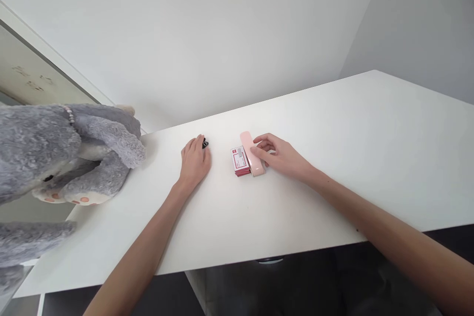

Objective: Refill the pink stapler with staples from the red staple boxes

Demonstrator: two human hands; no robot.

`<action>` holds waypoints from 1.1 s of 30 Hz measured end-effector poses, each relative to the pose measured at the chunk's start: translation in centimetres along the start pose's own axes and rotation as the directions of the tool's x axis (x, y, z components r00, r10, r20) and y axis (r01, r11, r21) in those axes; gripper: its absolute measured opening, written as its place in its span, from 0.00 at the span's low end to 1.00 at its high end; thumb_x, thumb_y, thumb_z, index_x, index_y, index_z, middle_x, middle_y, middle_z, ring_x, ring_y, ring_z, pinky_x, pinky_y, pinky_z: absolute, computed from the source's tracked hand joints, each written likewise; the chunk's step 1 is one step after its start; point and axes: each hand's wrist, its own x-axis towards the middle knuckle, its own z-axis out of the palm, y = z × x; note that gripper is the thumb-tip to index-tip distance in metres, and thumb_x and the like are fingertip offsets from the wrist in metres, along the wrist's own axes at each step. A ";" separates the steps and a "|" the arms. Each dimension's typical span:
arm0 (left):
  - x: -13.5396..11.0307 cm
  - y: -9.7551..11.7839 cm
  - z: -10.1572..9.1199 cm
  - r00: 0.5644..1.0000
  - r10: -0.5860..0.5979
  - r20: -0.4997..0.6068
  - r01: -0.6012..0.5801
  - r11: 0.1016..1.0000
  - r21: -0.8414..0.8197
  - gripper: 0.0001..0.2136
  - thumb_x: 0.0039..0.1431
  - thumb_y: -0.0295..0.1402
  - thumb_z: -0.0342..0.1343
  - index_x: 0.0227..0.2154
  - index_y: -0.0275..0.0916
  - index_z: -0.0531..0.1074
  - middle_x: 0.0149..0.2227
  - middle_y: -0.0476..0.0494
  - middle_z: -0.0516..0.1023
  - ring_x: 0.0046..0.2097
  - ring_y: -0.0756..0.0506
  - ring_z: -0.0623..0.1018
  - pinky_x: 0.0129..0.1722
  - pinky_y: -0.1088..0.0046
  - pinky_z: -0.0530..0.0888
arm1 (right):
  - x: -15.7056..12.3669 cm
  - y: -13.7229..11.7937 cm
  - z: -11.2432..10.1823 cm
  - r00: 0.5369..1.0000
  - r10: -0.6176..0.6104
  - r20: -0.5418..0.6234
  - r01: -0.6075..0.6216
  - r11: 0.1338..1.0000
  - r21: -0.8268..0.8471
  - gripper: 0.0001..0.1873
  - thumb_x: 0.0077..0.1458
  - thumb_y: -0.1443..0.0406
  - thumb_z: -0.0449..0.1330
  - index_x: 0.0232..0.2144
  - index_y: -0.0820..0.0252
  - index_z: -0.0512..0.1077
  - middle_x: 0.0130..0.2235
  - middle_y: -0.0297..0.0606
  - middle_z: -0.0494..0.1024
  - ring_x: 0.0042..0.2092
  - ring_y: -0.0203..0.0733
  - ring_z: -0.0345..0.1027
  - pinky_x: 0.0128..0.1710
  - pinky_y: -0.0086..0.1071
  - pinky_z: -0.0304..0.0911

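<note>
A pink stapler (250, 152) lies lengthwise on the white tabletop, close against the right side of a small stack of white and red boxes (239, 159). My right hand (276, 153) comes in from the right, its thumb over the stapler's edge and its fingers curled at that side. Farther left, my left hand (194, 160) rests palm down with bent fingers. Between its thumb and forefinger shows part of a small black object (205, 143), which looks like a binder clip; the hand covers the rest.
Large grey plush toys (99, 158) sit along the left end of the white table (314, 197). A white wall (222, 34) rises behind the far edge. Below the front edge is a dark area (289, 286).
</note>
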 end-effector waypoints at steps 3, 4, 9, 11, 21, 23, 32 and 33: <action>-0.1 0.4 0.0 0.984 0.156 0.088 -0.148 0.985 -0.087 0.26 0.73 0.35 0.38 0.70 0.37 0.58 0.75 0.36 0.56 0.75 0.34 0.55 0.72 0.46 0.57 | 0.0 0.0 0.0 1.000 0.004 -0.001 -0.004 1.000 -0.001 0.20 0.65 0.50 0.60 0.53 0.52 0.71 0.49 0.38 0.81 0.47 0.44 0.75 0.46 0.39 0.69; -0.2 0.7 -0.1 0.972 0.206 0.110 -0.194 0.974 -0.113 0.26 0.73 0.35 0.37 0.71 0.38 0.57 0.75 0.37 0.54 0.76 0.36 0.54 0.73 0.47 0.57 | 0.1 0.1 0.0 1.000 0.003 -0.003 -0.003 1.000 -0.002 0.20 0.65 0.50 0.60 0.53 0.52 0.71 0.49 0.38 0.81 0.46 0.44 0.75 0.46 0.39 0.69; -0.8 1.8 -0.5 0.931 0.343 0.121 -0.314 0.925 -0.214 0.28 0.72 0.34 0.41 0.73 0.42 0.53 0.76 0.41 0.53 0.76 0.40 0.55 0.74 0.51 0.58 | 0.1 0.1 0.1 1.000 -0.004 -0.010 0.004 1.000 -0.011 0.21 0.65 0.49 0.60 0.53 0.52 0.71 0.48 0.37 0.81 0.45 0.43 0.76 0.46 0.39 0.69; -1.0 2.0 -0.6 0.941 0.326 0.094 -0.301 0.929 -0.216 0.28 0.72 0.33 0.42 0.73 0.42 0.54 0.75 0.40 0.57 0.75 0.39 0.58 0.73 0.51 0.60 | 0.1 0.1 0.1 1.000 0.000 -0.010 0.000 1.000 -0.013 0.21 0.64 0.49 0.60 0.53 0.52 0.71 0.48 0.37 0.81 0.45 0.43 0.76 0.45 0.39 0.69; -0.7 2.1 -0.1 0.882 0.468 0.050 -0.441 0.858 -0.263 0.29 0.68 0.22 0.40 0.70 0.43 0.61 0.64 0.43 0.74 0.71 0.41 0.66 0.69 0.53 0.67 | 0.0 0.1 0.2 1.000 0.008 -0.016 -0.008 1.000 -0.002 0.20 0.65 0.51 0.60 0.53 0.53 0.71 0.49 0.38 0.81 0.46 0.44 0.76 0.46 0.40 0.70; -0.9 2.2 -0.1 0.877 0.478 0.039 -0.452 0.852 -0.265 0.30 0.68 0.21 0.40 0.70 0.43 0.62 0.65 0.44 0.74 0.70 0.42 0.67 0.69 0.54 0.68 | 0.1 0.1 0.3 1.000 0.008 -0.015 -0.008 1.000 0.002 0.20 0.65 0.51 0.60 0.53 0.53 0.71 0.49 0.38 0.81 0.46 0.44 0.76 0.46 0.40 0.70; -1.4 2.7 -0.3 0.909 0.414 0.045 -0.384 0.876 -0.293 0.31 0.64 0.20 0.42 0.69 0.45 0.62 0.61 0.45 0.78 0.65 0.43 0.74 0.65 0.55 0.69 | 0.1 0.2 0.3 1.000 0.008 -0.018 -0.007 1.000 0.008 0.19 0.65 0.50 0.60 0.52 0.52 0.71 0.48 0.38 0.81 0.45 0.44 0.76 0.45 0.39 0.70; -1.5 2.7 -0.3 0.912 0.408 0.044 -0.378 0.877 -0.296 0.31 0.64 0.20 0.42 0.68 0.46 0.62 0.61 0.45 0.78 0.64 0.43 0.74 0.65 0.55 0.69 | 0.1 0.3 0.3 1.000 0.007 -0.018 -0.006 1.000 0.009 0.19 0.65 0.50 0.60 0.52 0.52 0.71 0.49 0.38 0.81 0.46 0.44 0.76 0.45 0.39 0.70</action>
